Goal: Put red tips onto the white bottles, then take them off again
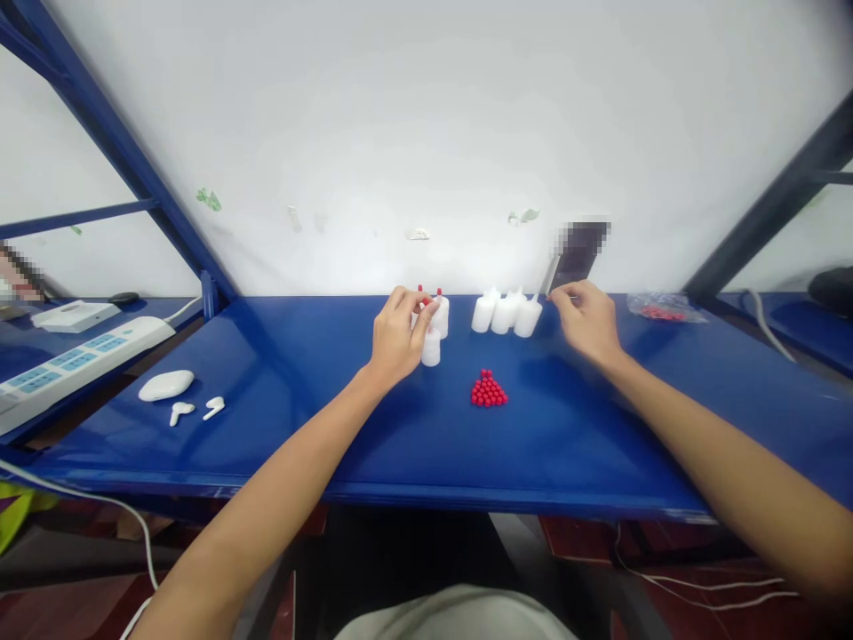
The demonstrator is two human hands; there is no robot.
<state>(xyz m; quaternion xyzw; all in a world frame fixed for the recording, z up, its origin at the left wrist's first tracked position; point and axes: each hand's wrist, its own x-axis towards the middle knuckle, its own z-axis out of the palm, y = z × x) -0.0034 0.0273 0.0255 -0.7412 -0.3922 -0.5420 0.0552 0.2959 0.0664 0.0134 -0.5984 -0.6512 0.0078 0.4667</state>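
At the middle of the blue desk, my left hand (398, 336) pinches a red cap (426, 301) at the top of a white squeeze bottle (431, 348). Behind it stand white bottles with red tips, one of them a red-capped bottle (442, 313); my fingers partly hide this group. My right hand (590, 320) is closed, thumb and forefinger together, with a speck of red like a small cap at the fingertips. Just left of it stands a group of uncapped white bottles (505, 315) with pointed nozzles. Loose red caps (489, 391) lie in a rough triangle nearer to me.
Against the wall leans a dark phone-like slab (578, 253), partly blurred. A clear bag (666, 310) with red pieces lies at the right. On the left are a white earbud case (166, 385), two earbuds (214, 406) and a power strip (80, 360). Blue metal posts (150, 191) frame the desk.
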